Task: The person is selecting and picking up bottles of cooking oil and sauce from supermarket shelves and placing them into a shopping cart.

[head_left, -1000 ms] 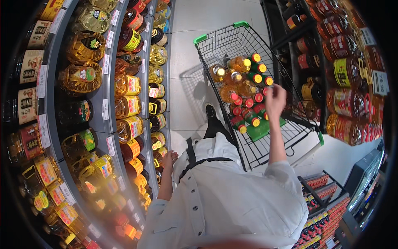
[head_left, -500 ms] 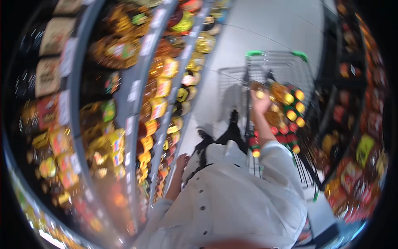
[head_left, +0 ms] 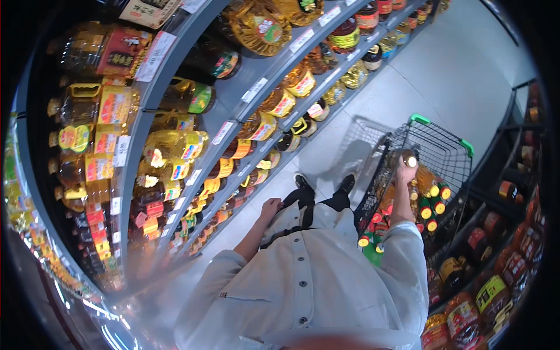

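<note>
A bottle with a pale round cap is gripped upright in my right hand, over the shopping cart. The fingers wrap its body, so its label is hidden. Just below and beside that hand, several bottles with green necks and yellow caps stand in the cart, along with amber oil bottles and some red-capped ones. My left hand hangs beside my trousers, fingers loosely curled, with nothing visible in it; it touches neither the shelf nor the cart.
On the left a long grey shelf unit carries rows of oil jugs and price tags. Another dark rack with bottles runs along the right, close to the cart. Pale tiled floor lies between them.
The view has turned, so the shelves now slant and the cart appears farther right. My right hand still grips the bottle above the cart. My left hand still hangs at my side.
</note>
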Available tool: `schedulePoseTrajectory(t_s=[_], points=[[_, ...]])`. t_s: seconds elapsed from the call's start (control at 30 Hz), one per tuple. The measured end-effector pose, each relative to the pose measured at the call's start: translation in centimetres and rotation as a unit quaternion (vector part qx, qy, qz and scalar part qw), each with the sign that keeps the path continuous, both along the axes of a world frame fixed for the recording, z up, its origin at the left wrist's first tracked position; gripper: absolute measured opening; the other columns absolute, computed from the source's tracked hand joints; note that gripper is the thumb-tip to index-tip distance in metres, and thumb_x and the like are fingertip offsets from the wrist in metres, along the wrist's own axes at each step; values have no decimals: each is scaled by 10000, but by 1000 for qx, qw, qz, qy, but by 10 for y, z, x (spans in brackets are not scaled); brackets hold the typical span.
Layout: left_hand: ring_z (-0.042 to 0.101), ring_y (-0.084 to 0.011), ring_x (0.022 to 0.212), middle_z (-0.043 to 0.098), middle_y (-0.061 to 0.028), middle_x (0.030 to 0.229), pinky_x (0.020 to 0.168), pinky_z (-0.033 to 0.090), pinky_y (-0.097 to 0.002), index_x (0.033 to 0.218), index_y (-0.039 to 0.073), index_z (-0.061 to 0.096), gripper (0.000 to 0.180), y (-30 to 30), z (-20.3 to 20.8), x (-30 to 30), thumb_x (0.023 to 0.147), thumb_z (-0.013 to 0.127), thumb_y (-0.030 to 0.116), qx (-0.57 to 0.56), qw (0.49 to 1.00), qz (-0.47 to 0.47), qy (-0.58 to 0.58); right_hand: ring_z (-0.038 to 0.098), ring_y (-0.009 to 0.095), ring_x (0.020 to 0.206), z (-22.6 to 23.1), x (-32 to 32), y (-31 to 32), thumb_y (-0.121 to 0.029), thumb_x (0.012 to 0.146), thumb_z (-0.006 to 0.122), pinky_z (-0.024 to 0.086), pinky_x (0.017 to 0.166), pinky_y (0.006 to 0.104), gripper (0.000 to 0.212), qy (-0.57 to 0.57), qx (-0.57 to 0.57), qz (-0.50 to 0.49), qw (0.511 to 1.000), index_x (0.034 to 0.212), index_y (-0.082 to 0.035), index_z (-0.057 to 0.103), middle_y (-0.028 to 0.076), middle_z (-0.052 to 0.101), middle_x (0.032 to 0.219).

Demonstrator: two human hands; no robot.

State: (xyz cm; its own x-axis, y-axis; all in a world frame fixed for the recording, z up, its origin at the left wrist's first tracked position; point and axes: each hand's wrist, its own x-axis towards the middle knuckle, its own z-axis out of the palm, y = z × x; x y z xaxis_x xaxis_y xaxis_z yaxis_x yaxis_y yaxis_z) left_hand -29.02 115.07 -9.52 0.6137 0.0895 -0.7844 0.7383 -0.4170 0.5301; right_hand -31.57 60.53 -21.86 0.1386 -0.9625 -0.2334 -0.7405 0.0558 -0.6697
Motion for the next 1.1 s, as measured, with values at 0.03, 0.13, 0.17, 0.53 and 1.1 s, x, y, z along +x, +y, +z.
schedulePoseTrajectory(t_s=[0.03, 0.13, 0.17, 0.53, 1.1], points=[[677, -222, 942, 688, -157, 1031, 857, 545, -306, 1153, -30, 596, 345, 4, -8, 1, 937, 590, 238, -15, 1000, -11, 0, 645, 334, 1029, 9, -2, -5, -358, 645, 885, 493, 909, 422, 692, -54, 22, -3, 998, 1148, 17, 591, 191, 673, 1095], [675, -223, 939, 689, -153, 1048, 837, 534, -337, 1175, 8, 596, 398, 0, -12, 15, 921, 601, 315, -11, 999, -31, 41, 661, 301, 976, 43, -6, -9, -363, 633, 893, 505, 885, 414, 673, -2, 4, -8, 1000, 1114, 17, 613, 170, 692, 1049], [672, -222, 943, 688, -151, 1056, 827, 529, -348, 1183, 19, 594, 417, 3, -15, 19, 916, 603, 339, -3, 997, -57, 46, 666, 292, 961, 56, -8, -12, -378, 628, 894, 511, 871, 411, 677, -31, 15, 1, 999, 1105, 17, 623, 169, 697, 1040], [648, -158, 868, 681, -91, 982, 759, 512, -285, 1125, 29, 613, 364, -77, -18, 113, 960, 561, 349, -197, 951, -236, 26, 695, 213, 886, 360, -47, 60, -259, 674, 872, 545, 813, 338, 535, -69, -147, 99, 982, 1059, 30, 637, 150, 715, 951], [483, -212, 1261, 472, -97, 1346, 1051, 420, -399, 1411, 79, 294, 582, -143, 215, 92, 950, 616, 228, -595, 741, -284, 132, 644, 111, 681, 416, -47, 120, -451, 912, 619, 538, 515, 260, 467, -354, 301, 177, 868, 1077, -17, 565, 39, 650, 880]])
